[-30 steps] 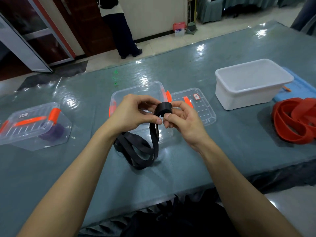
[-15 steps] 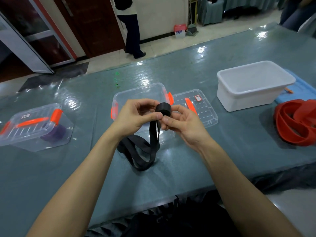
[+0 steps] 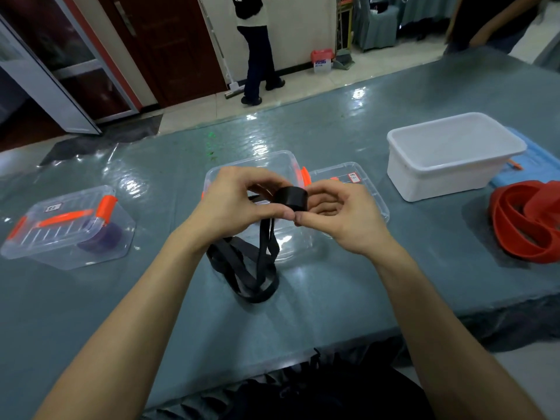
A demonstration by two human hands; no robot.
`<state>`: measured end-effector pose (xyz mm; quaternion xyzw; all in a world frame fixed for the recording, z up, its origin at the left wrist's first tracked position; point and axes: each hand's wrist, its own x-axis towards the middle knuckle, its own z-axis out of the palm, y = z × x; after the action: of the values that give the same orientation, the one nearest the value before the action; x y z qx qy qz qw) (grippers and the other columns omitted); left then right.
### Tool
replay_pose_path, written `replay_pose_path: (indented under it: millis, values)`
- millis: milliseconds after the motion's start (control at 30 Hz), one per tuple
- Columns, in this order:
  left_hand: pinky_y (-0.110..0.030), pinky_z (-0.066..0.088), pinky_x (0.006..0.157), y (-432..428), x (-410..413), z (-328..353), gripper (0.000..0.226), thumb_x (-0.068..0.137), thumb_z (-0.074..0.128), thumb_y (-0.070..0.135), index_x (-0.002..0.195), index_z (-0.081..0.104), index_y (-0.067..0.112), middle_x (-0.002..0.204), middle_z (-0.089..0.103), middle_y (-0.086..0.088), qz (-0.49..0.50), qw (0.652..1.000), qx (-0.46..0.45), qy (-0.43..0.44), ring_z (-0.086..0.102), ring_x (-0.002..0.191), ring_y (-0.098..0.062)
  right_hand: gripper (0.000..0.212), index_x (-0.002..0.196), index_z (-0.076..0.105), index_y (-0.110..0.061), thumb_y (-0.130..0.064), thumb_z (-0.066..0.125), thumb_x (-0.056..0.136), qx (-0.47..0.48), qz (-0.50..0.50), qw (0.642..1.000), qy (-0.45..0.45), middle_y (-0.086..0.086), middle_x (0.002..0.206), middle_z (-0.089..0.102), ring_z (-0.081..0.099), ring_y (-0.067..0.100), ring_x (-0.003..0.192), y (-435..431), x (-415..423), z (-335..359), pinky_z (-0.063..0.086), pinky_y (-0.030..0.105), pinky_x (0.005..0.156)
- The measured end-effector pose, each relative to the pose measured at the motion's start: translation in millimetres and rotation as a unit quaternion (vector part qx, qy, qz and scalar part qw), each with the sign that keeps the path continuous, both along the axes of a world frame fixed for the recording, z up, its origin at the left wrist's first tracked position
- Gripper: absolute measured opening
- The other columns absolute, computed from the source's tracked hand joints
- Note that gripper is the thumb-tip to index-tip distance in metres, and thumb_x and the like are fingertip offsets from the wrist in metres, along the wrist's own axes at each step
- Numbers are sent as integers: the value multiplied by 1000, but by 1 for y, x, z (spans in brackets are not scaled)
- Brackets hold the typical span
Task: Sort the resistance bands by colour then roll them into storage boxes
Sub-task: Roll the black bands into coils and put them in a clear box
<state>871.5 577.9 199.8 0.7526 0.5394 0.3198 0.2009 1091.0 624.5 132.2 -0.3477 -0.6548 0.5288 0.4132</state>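
Both our left hand (image 3: 233, 204) and right hand (image 3: 348, 216) pinch the half-rolled black band (image 3: 291, 197). We should hold tension, edges aligned, drawing slack up from the table (image 3: 333, 298)'s near edge.

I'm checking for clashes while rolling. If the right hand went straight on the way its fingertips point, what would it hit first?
Probably the left hand: the right hand, pinching the black roll, points leftward, and their thumbs look nearly touching below it, though depth is unclear.
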Motion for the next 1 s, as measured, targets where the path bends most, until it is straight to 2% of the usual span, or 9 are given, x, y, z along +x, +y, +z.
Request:
replay_pose_path:
  millis: [67, 133, 267, 500, 667, 733, 800, 867, 1000]
  values:
    - [-30, 61, 95, -2, 3, -8, 40, 72, 96, 17, 109, 81, 22, 100, 84, 4, 16, 990, -3, -141, 79, 98, -14, 33, 108, 78, -10, -3, 93, 79, -20, 0, 997, 72, 20, 90, 79, 79, 37, 84, -3, -3, 0, 64, 40, 85]
    - [-32, 61, 98, -3, 6, -18, 44, 71, 92, 15, 113, 79, 18, 105, 84, 2, 32, 968, -23, -247, 79, 104, -17, 31, 108, 77, -8, 2, 89, 81, -41, -3, 991, 127, 25, 93, 78, 80, 38, 85, -6, -6, 2, 65, 39, 84]
    - [-26, 58, 96, -6, -1, -34, 46, 77, 84, 8, 122, 75, 9, 111, 83, -2, 50, 947, -59, -313, 79, 107, -17, 36, 116, 73, 3, 5, 86, 82, -86, -8, 979, 187, 24, 98, 80, 81, 32, 84, -11, -9, -1, 61, 30, 79]
    - [-27, 59, 94, -24, -9, -45, 38, 81, 85, 8, 118, 76, 8, 106, 82, -6, 42, 949, -79, -303, 78, 100, -20, 37, 114, 74, 1, 6, 87, 80, -130, 40, 975, 176, 21, 98, 81, 80, 34, 85, -25, -27, -16, 63, 34, 81]
    - [-35, 60, 96, -37, -24, -54, 36, 80, 92, 23, 112, 81, 11, 101, 77, 5, 76, 979, -48, -182, 76, 92, -18, 40, 112, 80, -11, -3, 95, 75, -90, 76, 993, 17, 25, 91, 76, 69, 22, 70, -22, -33, -26, 59, 27, 73]
    - [-39, 62, 95, -43, -29, -52, 34, 79, 91, 27, 109, 82, 14, 99, 77, 4, 82, 988, -30, -125, 77, 91, -18, 52, 119, 77, -25, -10, 98, 73, -53, 99, 993, -43, 13, 97, 73, 62, 14, 68, -18, -32, -24, 56, 23, 73]
    - [-38, 63, 94, -47, -34, -48, 29, 79, 91, 25, 106, 81, 21, 97, 77, 4, 79, 995, -12, -66, 78, 91, -19, 57, 123, 75, -29, -13, 98, 74, -9, 101, 992, -69, -2, 111, 69, 71, 14, 77, -13, -34, -17, 60, 28, 80]
    - [-40, 62, 94, -48, -39, -42, 27, 78, 91, 25, 103, 81, 25, 95, 77, 4, 74, 997, 0, -34, 77, 91, -17, 50, 120, 77, -21, -15, 98, 75, 27, 98, 990, -94, -3, 112, 69, 76, 17, 87, -8, -38, -10, 64, 36, 87]
    - [-60, 54, 107, -45, -50, -33, 25, 79, 90, 30, 103, 82, 29, 97, 78, 6, 78, 996, 12, -28, 79, 92, -14, 48, 121, 79, -22, -13, 96, 77, 68, 118, 986, -92, 0, 108, 71, 76, 19, 94, -2, -50, 2, 64, 37, 89]
